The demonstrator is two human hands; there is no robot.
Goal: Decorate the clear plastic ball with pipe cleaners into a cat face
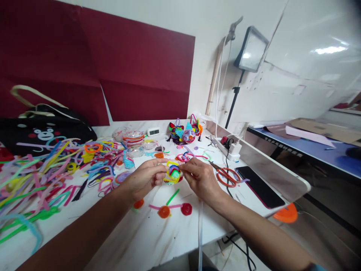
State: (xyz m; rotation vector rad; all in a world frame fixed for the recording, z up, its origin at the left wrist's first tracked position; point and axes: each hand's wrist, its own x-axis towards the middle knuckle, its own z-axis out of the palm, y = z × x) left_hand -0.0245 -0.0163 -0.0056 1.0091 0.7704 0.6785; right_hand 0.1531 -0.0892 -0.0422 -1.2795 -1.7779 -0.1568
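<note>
Pipe-cleaner coil (174,174), round, yellow-edged, multicoloured, between 2 bare hands (147,176) (200,179)

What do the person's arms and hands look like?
The left hand and right hand wear no gloves, and no rings show. The left forearm looks bare; the right forearm is bare up to a scrap of bluish cloth, probably a sleeve edge.

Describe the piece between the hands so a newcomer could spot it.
Find the white table, then the left hand and right hand close together over it. Between them is a yellow-edged craft piece with a green centre. Unlike the nearby orange disc, it is held.
</note>
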